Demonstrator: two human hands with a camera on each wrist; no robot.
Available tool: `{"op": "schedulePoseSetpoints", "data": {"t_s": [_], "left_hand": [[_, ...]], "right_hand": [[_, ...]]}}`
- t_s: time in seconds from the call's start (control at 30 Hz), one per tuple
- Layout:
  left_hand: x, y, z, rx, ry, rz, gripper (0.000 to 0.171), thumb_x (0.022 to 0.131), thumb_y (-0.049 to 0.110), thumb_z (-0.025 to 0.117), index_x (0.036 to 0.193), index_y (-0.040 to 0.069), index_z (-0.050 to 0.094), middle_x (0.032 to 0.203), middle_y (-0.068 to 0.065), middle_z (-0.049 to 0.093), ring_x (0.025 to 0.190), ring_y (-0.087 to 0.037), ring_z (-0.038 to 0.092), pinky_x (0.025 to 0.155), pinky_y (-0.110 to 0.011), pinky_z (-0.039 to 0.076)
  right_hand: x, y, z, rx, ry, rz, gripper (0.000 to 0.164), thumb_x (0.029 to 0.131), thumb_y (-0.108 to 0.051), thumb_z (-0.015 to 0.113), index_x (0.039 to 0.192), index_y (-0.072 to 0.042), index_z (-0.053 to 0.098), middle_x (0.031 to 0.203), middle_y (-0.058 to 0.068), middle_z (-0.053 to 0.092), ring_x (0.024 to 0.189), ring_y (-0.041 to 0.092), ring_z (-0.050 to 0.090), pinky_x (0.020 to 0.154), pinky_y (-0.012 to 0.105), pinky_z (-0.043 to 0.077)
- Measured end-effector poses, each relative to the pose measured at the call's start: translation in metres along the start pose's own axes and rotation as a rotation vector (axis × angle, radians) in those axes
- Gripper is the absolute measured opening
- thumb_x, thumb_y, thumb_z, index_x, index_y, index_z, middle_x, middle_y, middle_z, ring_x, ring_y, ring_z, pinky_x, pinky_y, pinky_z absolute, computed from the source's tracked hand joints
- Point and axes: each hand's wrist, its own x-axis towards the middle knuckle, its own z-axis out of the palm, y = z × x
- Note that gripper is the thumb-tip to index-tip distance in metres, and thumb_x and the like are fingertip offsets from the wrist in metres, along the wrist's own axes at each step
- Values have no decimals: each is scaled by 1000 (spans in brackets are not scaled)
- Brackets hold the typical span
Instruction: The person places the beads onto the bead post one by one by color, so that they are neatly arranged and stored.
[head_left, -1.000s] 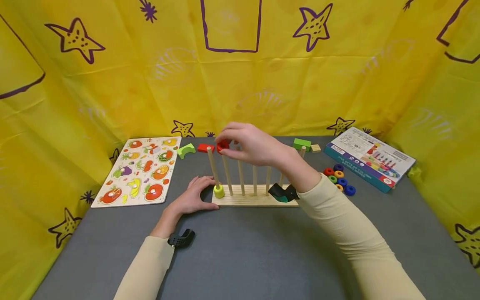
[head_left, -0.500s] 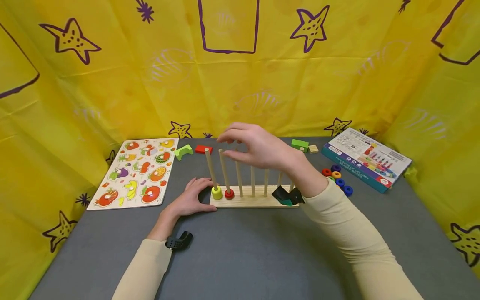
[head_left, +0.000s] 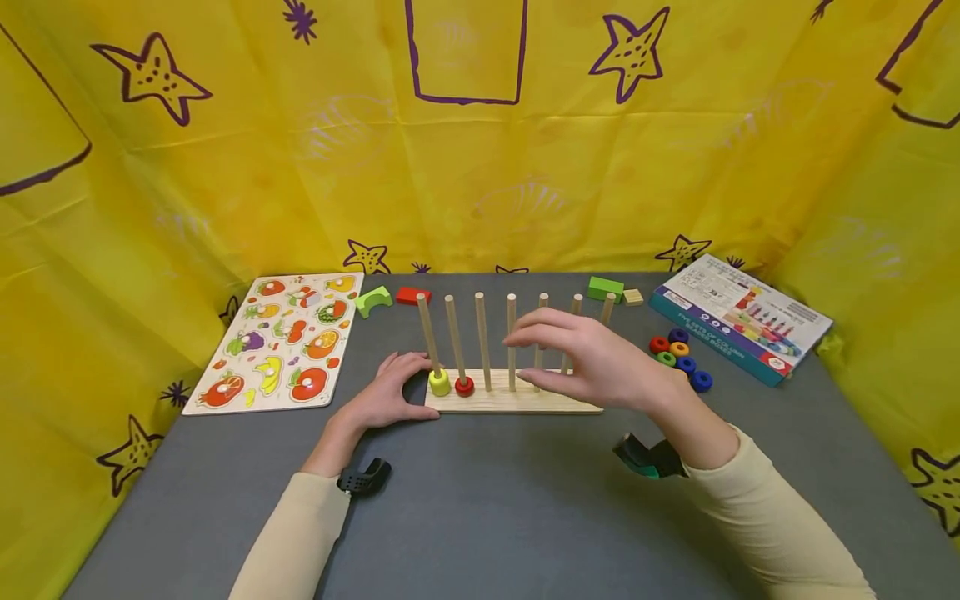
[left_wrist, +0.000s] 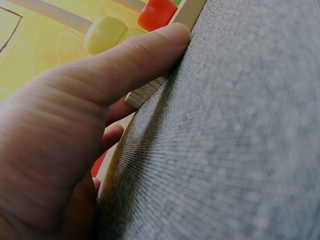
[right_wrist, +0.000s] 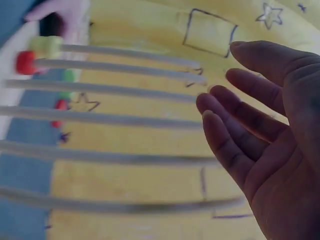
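Note:
A wooden peg stand [head_left: 540, 402] with several upright dowels stands on the grey table. Yellow beads [head_left: 439, 383] sit at the bottom of its leftmost dowel, and a red ring bead [head_left: 465, 387] lies at the foot of the second. My left hand [head_left: 386, 393] holds the stand's left end, thumb along the front edge and fingers round the far side. In the left wrist view the thumb [left_wrist: 145, 57] touches the base edge. My right hand [head_left: 592, 358], empty with fingers apart, hovers before the right-hand dowels and partly hides them.
Loose coloured ring beads [head_left: 686, 364] lie right of the stand, beside a boxed toy set [head_left: 742, 312]. A fruit puzzle board [head_left: 273, 342] lies at left. Behind are a green arch block [head_left: 373, 300], a red block [head_left: 413, 296], a green block [head_left: 604, 288] and a small wooden piece [head_left: 633, 297].
The red ring bead, pinched above the second dowel a second ago, was let go and dropped to its foot. My right hand has since moved right and down; the left stays put.

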Motion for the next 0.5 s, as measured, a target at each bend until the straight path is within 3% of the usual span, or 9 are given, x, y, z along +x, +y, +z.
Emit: {"op": "schedulePoseSetpoints", "data": {"t_s": [0.27, 0.5], "left_hand": [[1, 1, 1, 9, -3, -13, 73, 75, 31, 91, 133, 1, 59, 141, -20, 52, 137, -37, 40, 119, -57, 9], [2, 2, 1, 5, -6, -9, 73, 75, 34, 90, 133, 1, 59, 141, -20, 53, 138, -38, 40, 118, -58, 9]], "right_hand": [[-56, 10, 16, 52, -22, 159, 39, 87, -9, 80, 124, -15, 67, 124, -1, 63, 108, 17, 61, 86, 37, 57], [-95, 31, 20, 11, 1, 202, 47, 80, -1, 84, 122, -13, 67, 120, 0, 64, 103, 15, 62, 82, 38, 58]]}}
